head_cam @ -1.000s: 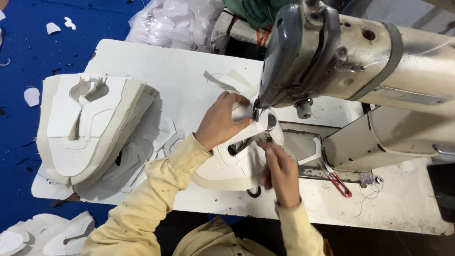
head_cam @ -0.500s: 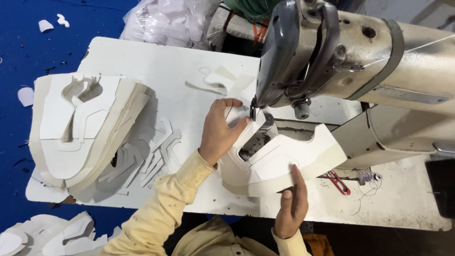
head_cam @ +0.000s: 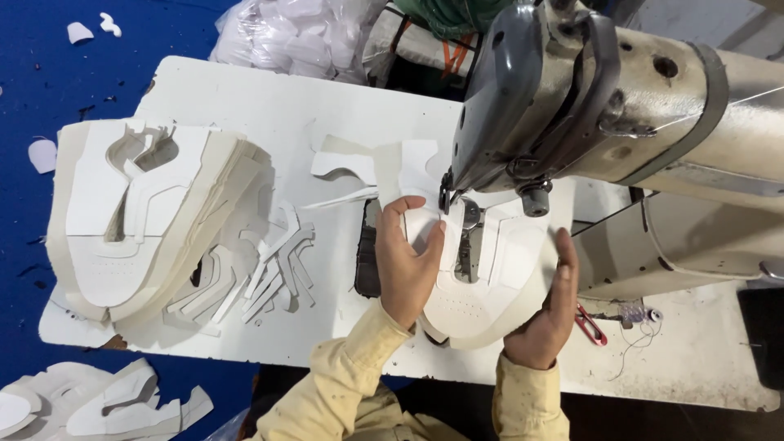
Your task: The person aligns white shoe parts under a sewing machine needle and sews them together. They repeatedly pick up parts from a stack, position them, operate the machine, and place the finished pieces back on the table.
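A white shoe upper piece (head_cam: 482,282) lies flat on the worktop (head_cam: 245,106) directly under the head of an industrial sewing machine (head_cam: 588,106), its toe end pointing toward the person and its open throat around the needle area (head_cam: 467,237). The left hand (head_cam: 406,265) rests palm down on the left half of the piece, fingers spread and pressing it flat, with thumb and forefinger just beside the presser foot; its grip is open, holding nothing. The right hand (head_cam: 545,314) cups the right edge of the same piece, fingers extended upward along the rim and the thumb under or behind it; whether it pinches the material cannot be told. Both sleeves are pale yellow. Left of the hands, a tall stack of cut white and cream upper panels (head_cam: 139,224) sits on the worktop, with loose narrow cut strips (head_cam: 273,265) beside it. Further cut pieces (head_cam: 376,167) lie just behind the left hand. A small red-handled snip tool (head_cam: 590,322) lies near the right hand.
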